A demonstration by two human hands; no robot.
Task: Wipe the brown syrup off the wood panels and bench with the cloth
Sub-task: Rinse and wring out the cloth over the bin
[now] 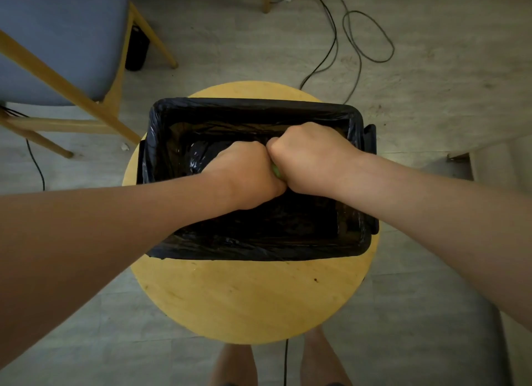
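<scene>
Squeezing the cloth [276, 171] over the black bin [253, 103]
Left hand [244, 172] and right hand [305, 158] curl tight round it; no syrup shows, so what is left is unclear

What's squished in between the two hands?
In the head view, a sliver of green cloth peeks out between the left hand and the right hand, whose fists press together over the black-lined bin.
</scene>
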